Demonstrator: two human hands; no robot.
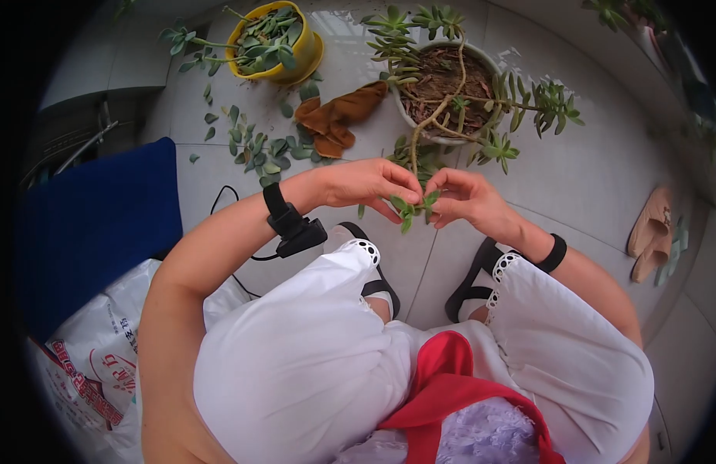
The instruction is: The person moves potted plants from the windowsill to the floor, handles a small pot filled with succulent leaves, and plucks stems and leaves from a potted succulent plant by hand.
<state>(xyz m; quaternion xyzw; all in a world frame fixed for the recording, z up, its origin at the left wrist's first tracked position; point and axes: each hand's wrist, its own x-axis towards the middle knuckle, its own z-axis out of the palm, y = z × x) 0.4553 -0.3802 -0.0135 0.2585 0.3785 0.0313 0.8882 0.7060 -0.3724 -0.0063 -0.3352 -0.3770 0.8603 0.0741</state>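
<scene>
A small green succulent rosette (411,209) is between my two hands. A long bare stem (416,147) leads down to it from the round pot (493,66), though my fingers hide where they join. My left hand (373,185) is closed in a pinch at the rosette's left side. From the right, my right hand (472,203) pinches at its edge leaves, thumb and forefinger together. Above the hands, the pot holds brown bark and several more leafy stems. A brown cloth or glove (338,116) lies to its left.
Loose succulent leaves (257,151) are scattered over the tiled floor (528,185). A yellow pot (304,54) with a drooping succulent stands at the upper left. A dark blue panel (102,224) and a printed white plastic bag (102,348) are on the left. Slippers (652,232) lie at right.
</scene>
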